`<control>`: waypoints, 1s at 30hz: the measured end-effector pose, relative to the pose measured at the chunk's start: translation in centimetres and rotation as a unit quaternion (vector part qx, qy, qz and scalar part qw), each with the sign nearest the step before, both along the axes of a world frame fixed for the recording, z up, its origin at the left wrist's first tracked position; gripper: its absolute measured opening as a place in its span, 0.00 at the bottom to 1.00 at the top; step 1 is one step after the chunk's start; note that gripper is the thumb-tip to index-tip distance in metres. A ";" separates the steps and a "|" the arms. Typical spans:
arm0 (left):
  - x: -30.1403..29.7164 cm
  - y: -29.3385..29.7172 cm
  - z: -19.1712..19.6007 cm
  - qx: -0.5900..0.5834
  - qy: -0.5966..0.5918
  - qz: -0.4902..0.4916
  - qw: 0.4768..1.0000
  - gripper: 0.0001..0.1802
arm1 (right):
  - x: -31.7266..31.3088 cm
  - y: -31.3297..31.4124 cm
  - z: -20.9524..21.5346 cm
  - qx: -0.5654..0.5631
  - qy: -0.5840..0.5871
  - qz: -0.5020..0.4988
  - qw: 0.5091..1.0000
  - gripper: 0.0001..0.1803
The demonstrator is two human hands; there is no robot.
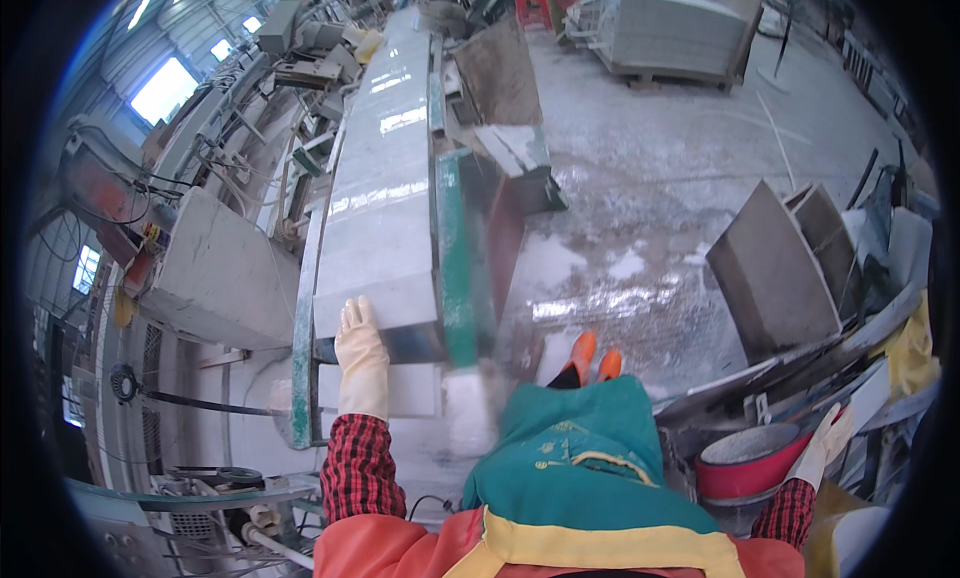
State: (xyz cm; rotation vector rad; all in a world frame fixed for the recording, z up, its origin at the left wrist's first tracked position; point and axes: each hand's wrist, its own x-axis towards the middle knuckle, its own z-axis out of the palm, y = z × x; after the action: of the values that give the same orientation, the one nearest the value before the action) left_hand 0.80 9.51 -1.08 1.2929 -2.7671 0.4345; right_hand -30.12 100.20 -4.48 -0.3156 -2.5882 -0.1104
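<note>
Left fingers: the left hand [362, 363], in a cream glove, has its fingers straight and close together, gripping nothing.
Under the left fingers: the long pale block [378, 263]; the fingertips rest on the near end of its top, and the block stretches away ahead of them.
Right fingers: the right hand [826, 443], also gloved, is well apart from the block. A small red spot shows at its tips; I cannot tell if these fingers hold something.
Just left of the right fingers: a red tub [745, 480] with a greyish inside.
Right of the left fingers: a green rail [455, 268] along the block.
Left of the left fingers: a narrower green rail [302, 368], and farther out a big pale stone [225, 258].
Between the two hands: a teal apron [570, 418], with orange boots [583, 350] ahead of it.
Ahead of the right fingers: a grey panel [772, 273], standing tilted.
Far ahead: a large pale stack [670, 33] and a red stool [533, 6].
</note>
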 end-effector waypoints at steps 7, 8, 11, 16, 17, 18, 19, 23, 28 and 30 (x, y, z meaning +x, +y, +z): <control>-6.8 -2.5 1.5 0.093 -0.126 -0.023 0.987 0.56 | -1.3 1.6 -2.1 0.004 -0.135 -0.098 0.986 0.33; -6.6 -2.7 1.4 0.104 -0.128 -0.018 0.986 0.57 | -1.5 0.6 -1.4 -0.005 -0.140 -0.105 0.985 0.33; -6.7 -2.4 1.6 0.102 -0.112 -0.025 0.988 0.59 | -1.1 0.4 -1.7 -0.009 -0.119 -0.115 0.986 0.33; -6.2 -3.3 2.3 0.148 -0.132 -0.031 0.980 0.63 | -0.6 -1.5 -0.8 -0.036 -0.144 -0.109 0.983 0.34; -6.4 -3.6 2.3 0.160 -0.139 -0.039 0.976 0.64 | -0.1 -2.7 0.6 -0.047 -0.169 -0.122 0.977 0.34; -6.5 -3.5 2.3 0.152 -0.134 -0.041 0.978 0.63 | -0.1 -2.7 0.5 -0.049 -0.162 -0.119 0.978 0.34; -6.7 -3.2 2.4 0.144 -0.129 -0.044 0.980 0.62 | 0.3 -2.5 0.3 -0.052 -0.156 -0.119 0.979 0.34; -6.9 -3.7 1.6 0.132 -0.116 -0.046 0.983 0.61 | 0.5 -2.4 -0.2 -0.070 -0.142 -0.122 0.980 0.34; -5.6 -6.3 -2.9 0.109 -0.106 -0.050 0.987 0.56 | 0.0 1.3 -2.8 -0.090 -0.081 -0.050 0.991 0.34; -4.4 -7.3 -1.9 0.096 -0.105 -0.040 0.989 0.53 | -0.4 -3.1 -2.0 -0.069 -0.125 -0.100 0.985 0.32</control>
State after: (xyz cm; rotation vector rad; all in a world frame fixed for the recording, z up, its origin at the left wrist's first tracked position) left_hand -3.57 2.16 -2.94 1.2312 -3.0910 0.3216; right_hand -30.50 97.10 -6.46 -0.6502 -2.8132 -0.0433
